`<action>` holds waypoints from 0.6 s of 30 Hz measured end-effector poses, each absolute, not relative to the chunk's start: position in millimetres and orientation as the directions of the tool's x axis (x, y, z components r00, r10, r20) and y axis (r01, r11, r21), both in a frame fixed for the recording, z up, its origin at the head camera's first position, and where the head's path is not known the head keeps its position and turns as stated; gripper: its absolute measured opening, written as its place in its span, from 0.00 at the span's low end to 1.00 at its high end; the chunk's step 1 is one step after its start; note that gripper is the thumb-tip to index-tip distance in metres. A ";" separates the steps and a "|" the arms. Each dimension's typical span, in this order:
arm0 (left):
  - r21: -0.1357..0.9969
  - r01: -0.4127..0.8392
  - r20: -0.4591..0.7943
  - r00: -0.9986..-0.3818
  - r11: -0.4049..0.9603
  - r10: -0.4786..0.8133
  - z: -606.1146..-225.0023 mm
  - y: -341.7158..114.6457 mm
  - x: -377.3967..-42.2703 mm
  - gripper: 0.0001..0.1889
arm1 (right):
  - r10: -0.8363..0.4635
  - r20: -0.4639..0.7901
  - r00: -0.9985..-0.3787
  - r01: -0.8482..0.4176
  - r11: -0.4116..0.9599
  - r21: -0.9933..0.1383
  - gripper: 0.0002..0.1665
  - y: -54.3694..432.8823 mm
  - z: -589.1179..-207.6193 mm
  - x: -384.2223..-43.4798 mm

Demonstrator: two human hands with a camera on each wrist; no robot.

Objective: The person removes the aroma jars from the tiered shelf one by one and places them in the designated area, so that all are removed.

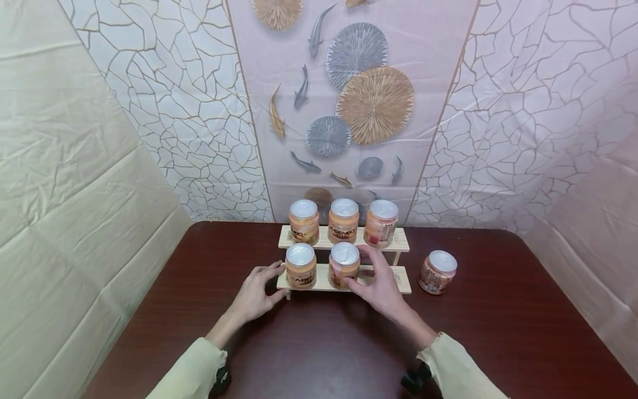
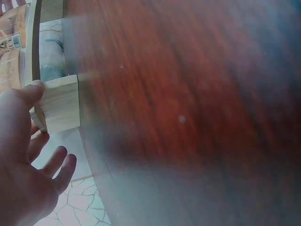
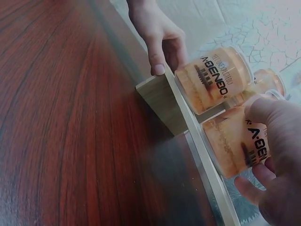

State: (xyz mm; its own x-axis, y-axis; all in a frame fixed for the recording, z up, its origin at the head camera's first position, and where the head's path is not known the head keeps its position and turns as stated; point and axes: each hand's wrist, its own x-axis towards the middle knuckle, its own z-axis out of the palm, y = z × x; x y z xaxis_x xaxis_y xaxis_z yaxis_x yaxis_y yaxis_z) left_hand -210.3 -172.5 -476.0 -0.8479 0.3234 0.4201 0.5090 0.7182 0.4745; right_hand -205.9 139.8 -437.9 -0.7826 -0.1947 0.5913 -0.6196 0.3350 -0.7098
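A two-tier wooden rack (image 1: pixel 321 270) stands on the table. My left hand (image 1: pixel 253 293) pinches the left end of its lower shelf; in the left wrist view the thumb (image 2: pixel 32 94) lies on the shelf's edge. My right hand (image 1: pixel 381 284) grips a clear jar (image 1: pixel 344 266) with a ribbed lid at the middle of the lower shelf. In the right wrist view, thumb and fingers stand on either side of this jar (image 3: pixel 228 141). Left of it, a similar jar (image 1: pixel 301 272) sits on the same shelf. The right fingertips are partly hidden behind the held jar.
On the upper shelf stand a left jar (image 1: pixel 304 224), a middle jar (image 1: pixel 343 223) and a right jar (image 1: pixel 381 226). Another jar (image 1: pixel 437 272) is on the dark wooden table (image 1: pixel 319 343), right of the rack. A patterned cloth (image 1: pixel 199 111) hangs behind.
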 end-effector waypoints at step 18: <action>0.479 0.508 0.423 -0.848 0.716 0.319 -477.4 -172.3 -210.6 0.30 | -0.170 0.577 -0.799 -0.595 0.367 -0.715 0.44 131.6 -438.2 -208.2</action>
State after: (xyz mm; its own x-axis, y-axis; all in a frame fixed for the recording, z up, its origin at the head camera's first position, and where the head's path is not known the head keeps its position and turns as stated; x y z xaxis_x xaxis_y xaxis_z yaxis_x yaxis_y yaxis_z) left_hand -210.6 -172.3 -477.4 -0.8481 0.3192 0.4229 0.5082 0.7160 0.4786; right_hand -208.2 131.6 -438.2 -0.7988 -0.1703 0.5769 -0.5948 0.3670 -0.7152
